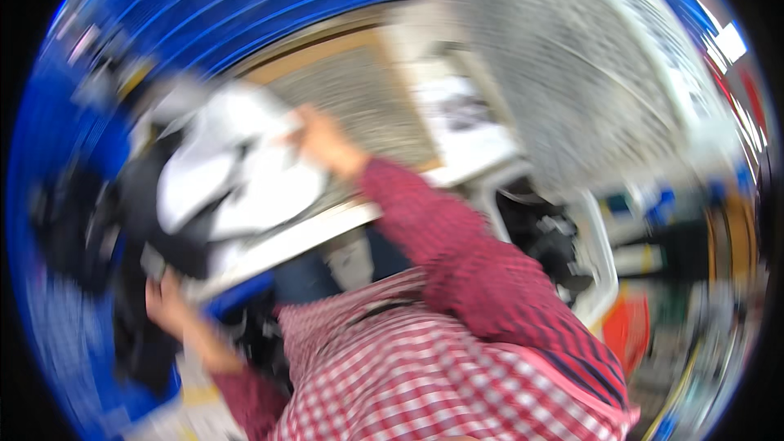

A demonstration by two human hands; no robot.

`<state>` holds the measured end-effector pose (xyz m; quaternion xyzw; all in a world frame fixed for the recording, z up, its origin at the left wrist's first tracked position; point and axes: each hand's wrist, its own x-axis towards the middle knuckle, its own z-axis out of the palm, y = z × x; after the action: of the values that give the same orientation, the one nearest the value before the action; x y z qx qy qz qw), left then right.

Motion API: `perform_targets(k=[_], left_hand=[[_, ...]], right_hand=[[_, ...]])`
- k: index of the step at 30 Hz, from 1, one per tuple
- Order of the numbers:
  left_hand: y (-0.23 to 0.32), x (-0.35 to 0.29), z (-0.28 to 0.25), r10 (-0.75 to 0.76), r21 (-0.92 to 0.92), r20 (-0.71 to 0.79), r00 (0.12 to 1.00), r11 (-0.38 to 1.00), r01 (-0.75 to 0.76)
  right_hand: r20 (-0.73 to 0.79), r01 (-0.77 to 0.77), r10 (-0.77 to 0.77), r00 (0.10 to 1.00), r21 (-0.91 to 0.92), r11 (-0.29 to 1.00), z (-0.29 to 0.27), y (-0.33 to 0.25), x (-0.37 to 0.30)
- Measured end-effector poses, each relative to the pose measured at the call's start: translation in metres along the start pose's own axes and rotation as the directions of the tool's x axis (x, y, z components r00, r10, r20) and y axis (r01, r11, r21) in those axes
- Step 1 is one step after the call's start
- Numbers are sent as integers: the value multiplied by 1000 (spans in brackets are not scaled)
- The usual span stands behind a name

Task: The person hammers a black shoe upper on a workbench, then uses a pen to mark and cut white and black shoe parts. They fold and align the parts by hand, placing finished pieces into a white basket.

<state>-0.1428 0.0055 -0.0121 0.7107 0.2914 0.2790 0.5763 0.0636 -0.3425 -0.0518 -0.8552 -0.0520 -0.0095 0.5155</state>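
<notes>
My right hand [327, 147] reaches over the table, its fingers pinched at the edge of a white, flat, sheet-like piece [265, 188] with dark gaps in it. Blur hides the piece's exact kind. Low on the left, my left hand [170, 306] has its fingers drawn together at a black cloth [143, 327] hanging past the table's edge. A small pale patch [153, 261] shows just above those fingers. More black material [155, 188] lies beside and partly under the white piece.
A grey textured board [351, 98] with a brown border lies on the white table [286, 241]. To the right are a white bin [600, 253] of black items and a large grey translucent-looking sheet or cover [563, 73]. Blue ribbed material [269, 0] lines the far side.
</notes>
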Motion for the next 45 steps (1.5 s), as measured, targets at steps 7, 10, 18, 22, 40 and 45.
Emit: perform_targets(k=[7, 10, 18, 22, 40, 45], left_hand=[[-117, 60, -16, -10, -431, 874, 485, 442, 786], [-103, 45, -5, -430, -468, 327, 842, 700, 539], [-60, -20, -35, -357, -656, 691, 628, 54, 753], [-80, 6, -27, -112, -648, 741, 662, 139, 749], [65, -27, 82, 478, -151, 243, 844, 878, -453], [114, 13, 104, 660, 77, 418, 624, 659, -749]], right_hand=[[-176, 259, -236, 956, 123, 958, 13, 9, -25], [-179, 268, -240, 954, 154, 951, 17, 17, -25], [-222, 264, -227, 948, 155, 952, 24, 18, -21], [-195, 267, -233, 953, 170, 949, 26, 20, -19], [-339, 600, -576, 744, -41, 799, -35, -51, -10], [-679, 683, -527, 511, -51, 728, -106, -77, 26]])
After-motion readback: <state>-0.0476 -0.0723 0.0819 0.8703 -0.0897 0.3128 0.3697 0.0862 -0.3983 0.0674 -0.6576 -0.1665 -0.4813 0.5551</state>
